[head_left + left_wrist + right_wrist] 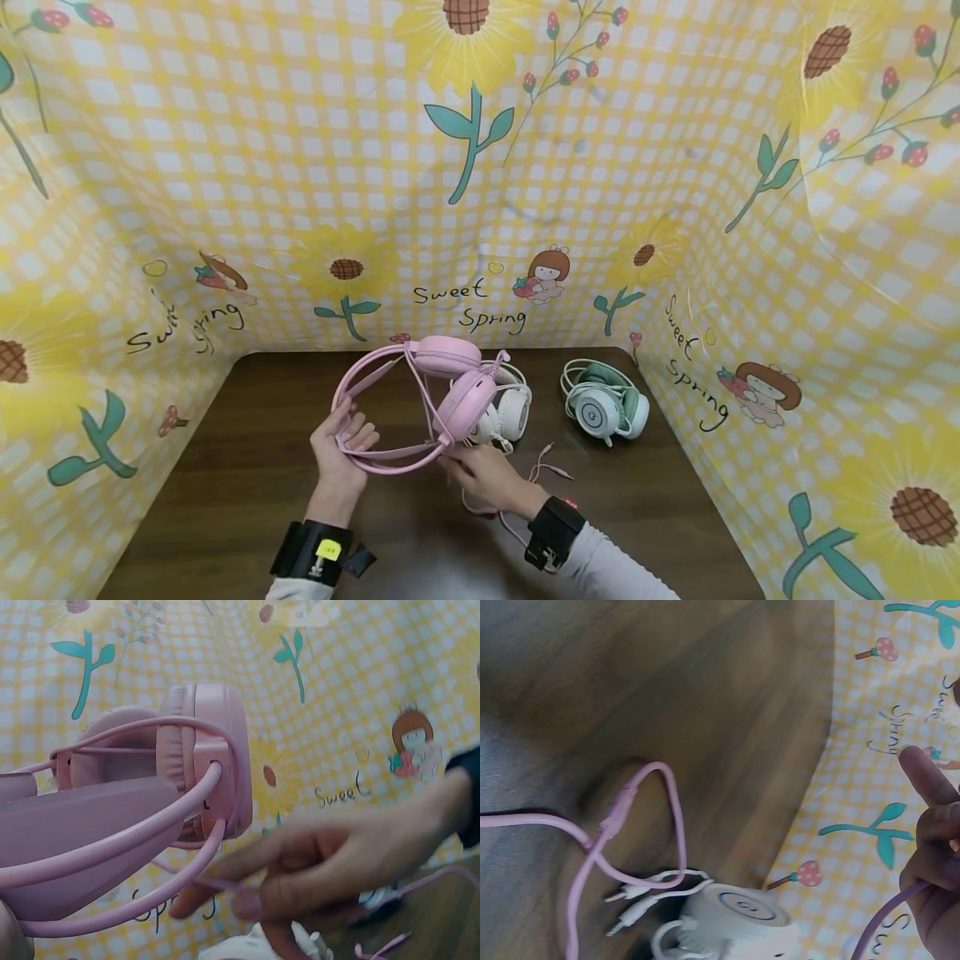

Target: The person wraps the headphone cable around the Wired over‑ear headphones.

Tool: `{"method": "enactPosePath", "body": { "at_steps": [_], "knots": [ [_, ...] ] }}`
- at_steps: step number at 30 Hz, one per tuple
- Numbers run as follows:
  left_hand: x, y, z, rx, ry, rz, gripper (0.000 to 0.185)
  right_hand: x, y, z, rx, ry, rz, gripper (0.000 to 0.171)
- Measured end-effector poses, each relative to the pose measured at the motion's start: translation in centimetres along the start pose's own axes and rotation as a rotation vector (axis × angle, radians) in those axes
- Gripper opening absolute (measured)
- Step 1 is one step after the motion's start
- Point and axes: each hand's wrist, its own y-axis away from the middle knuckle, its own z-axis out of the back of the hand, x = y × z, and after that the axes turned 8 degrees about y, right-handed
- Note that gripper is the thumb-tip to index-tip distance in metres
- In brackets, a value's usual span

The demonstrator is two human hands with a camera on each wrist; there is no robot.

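My left hand point(341, 450) grips a pink headset point(465, 404) by its headband, holding it up over the table. Its two ear cups face right, and a pink strand of cable crosses between the bands. Close below the lower ear cup is my right hand point(487, 479), with the pink cable point(889, 919) pinched in its curled fingers. In the left wrist view this hand point(337, 862) is blurred, and the cable runs through it to the right. More of the cable loops down to the table, where its split end with plugs point(555, 468) lies.
Behind the pink headset, partly hidden, stands a white headset point(516, 408) with its cord bundled. A white and green headset point(600, 408) sits at the back right of the dark wooden table point(255, 467). Yellow checked cloth point(375, 167) walls in the back and sides.
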Motion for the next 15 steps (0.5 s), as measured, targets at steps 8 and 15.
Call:
{"method": "enactPosePath", "body": {
  "at_steps": [8, 15],
  "knots": [
    [-0.4, 0.4, 0.8, -0.106, -0.063, -0.063, 0.039, 0.9, 0.3, 1.2, 0.072, 0.14, -0.022, 0.015],
    [-0.6, 0.4, 0.9, -0.215, -0.066, -0.108, 0.033, 1.6, 0.3, 1.9, 0.11, 0.149, 0.024, 0.023]
  ]
}}
